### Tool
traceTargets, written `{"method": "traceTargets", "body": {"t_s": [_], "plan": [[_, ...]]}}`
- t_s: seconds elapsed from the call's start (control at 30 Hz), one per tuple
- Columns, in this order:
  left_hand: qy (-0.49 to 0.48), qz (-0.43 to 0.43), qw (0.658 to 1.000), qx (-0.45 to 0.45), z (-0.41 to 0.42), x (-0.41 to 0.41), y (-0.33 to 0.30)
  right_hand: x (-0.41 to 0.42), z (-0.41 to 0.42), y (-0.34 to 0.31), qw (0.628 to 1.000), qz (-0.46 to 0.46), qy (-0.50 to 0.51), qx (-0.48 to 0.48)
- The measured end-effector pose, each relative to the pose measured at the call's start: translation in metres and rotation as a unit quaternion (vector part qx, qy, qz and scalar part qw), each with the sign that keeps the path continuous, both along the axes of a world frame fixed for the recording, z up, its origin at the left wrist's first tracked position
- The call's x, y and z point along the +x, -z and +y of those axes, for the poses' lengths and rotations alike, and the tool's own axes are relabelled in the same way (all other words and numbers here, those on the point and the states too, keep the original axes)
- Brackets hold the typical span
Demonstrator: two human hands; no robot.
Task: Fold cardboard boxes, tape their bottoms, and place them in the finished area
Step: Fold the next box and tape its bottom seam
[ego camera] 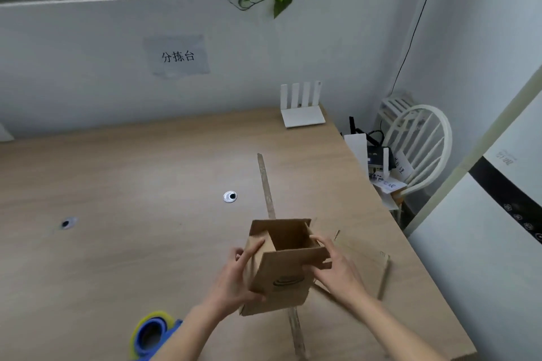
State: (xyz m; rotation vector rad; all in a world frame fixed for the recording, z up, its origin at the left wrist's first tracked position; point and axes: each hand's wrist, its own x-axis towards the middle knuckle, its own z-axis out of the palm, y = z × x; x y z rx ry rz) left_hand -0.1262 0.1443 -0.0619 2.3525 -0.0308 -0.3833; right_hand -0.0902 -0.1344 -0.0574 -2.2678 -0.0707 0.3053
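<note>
A small brown cardboard box (283,272) is held up over the wooden table (117,184), its open end facing away from me and its flaps spread. My left hand (237,275) grips its left side, fingers on the left flap and thumb under the near face. My right hand (334,267) holds the right side, fingers curled over the right flap. A blue tape dispenser with a yellowish tape roll (152,334) lies on the table at the lower left, beside my left forearm. Flat cardboard sheets (369,267) lie on the table just right of the box.
A strip of tape (267,187) runs along the table from its middle towards me. Two cable holes (230,196) are set in the tabletop. A white router (302,108) stands at the back right corner. A white chair (416,141) with papers stands beyond the right edge.
</note>
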Motion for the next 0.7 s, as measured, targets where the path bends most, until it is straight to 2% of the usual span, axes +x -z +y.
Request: {"method": "traceTargets", "body": {"t_s": [0.27,0.4,0.5,0.7], "plan": [[-0.021,-0.008,1.0,-0.021,0.057,-0.108,0.044,-0.102,0.07,0.038,0.995,-0.015,-0.094,-0.037],[-0.055,-0.011,0.995,-0.085,0.07,-0.14,0.061,-0.124,0.09,0.041,0.992,0.007,-0.122,-0.025],[-0.119,-0.009,0.986,-0.119,0.079,-0.158,0.069,-0.127,0.099,0.036,0.995,-0.002,-0.098,-0.023],[-0.22,-0.05,0.968,-0.108,0.079,-0.159,0.055,-0.12,0.115,0.033,0.997,-0.025,-0.053,-0.045]]}}
